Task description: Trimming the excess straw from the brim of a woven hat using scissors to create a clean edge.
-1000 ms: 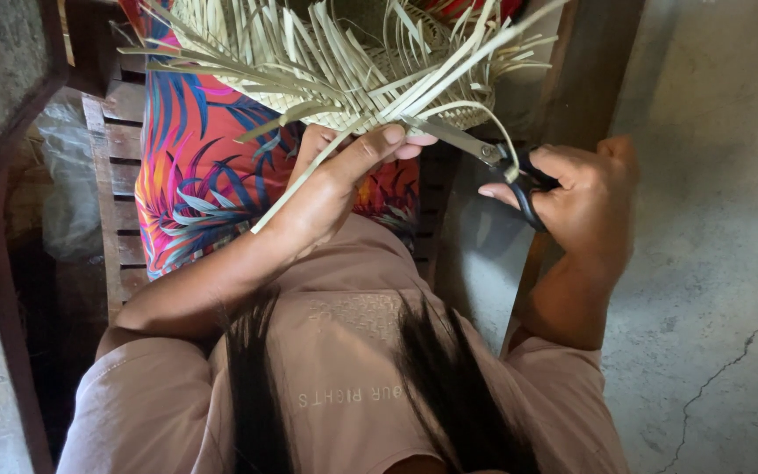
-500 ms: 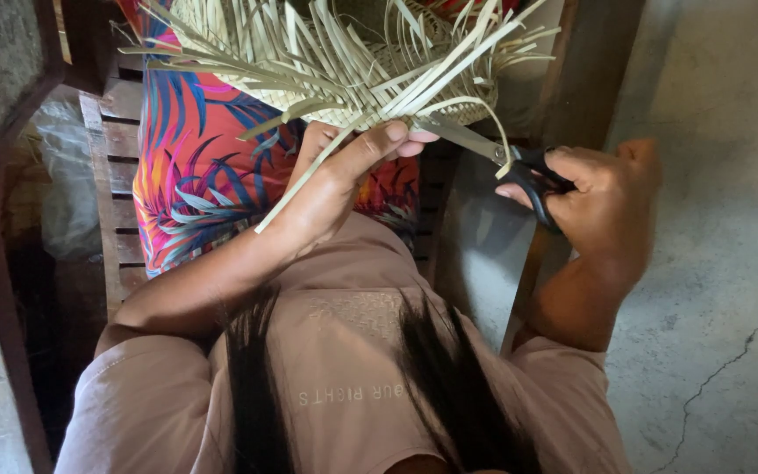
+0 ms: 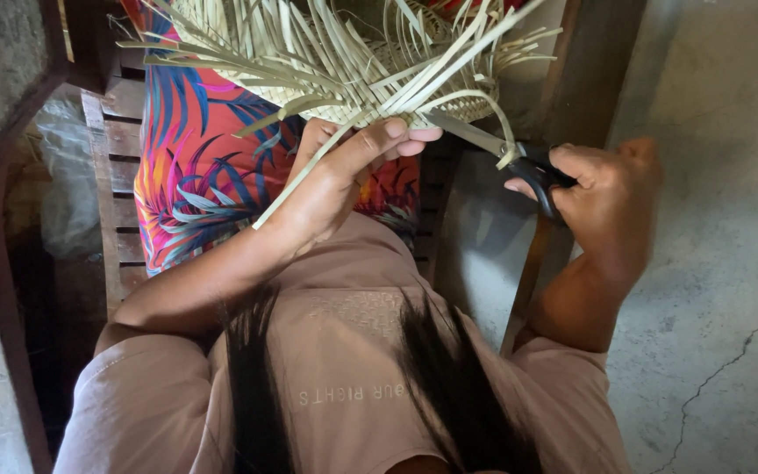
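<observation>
Down below, the grey concrete floor fills the right side, one crack running across it, and a dark wooden slatted bench takes the left, with a bright tropical-print cloth of pink, orange and blue spread over its slats. The person's pinkish-beige shirt covers the lower middle, long dark hair hanging down over it. Up top sits the half-woven mat of pale dried palm strips, loose ends fanning out left and right, held up over the cloth and the lap, the woven part close above the hands. Left hand is clamped on the lower edge of the weave, thumb lying across on top, fingers curled beneath, one long loose strip running down past the wrist. Right hand is off to the right, fingers closed through the black handles of a pair of scissors; the metal blades point left into the weave's edge, just beside the left thumb, and a curled strip lies right at the blades, though whether they are biting it I cannot tell
</observation>
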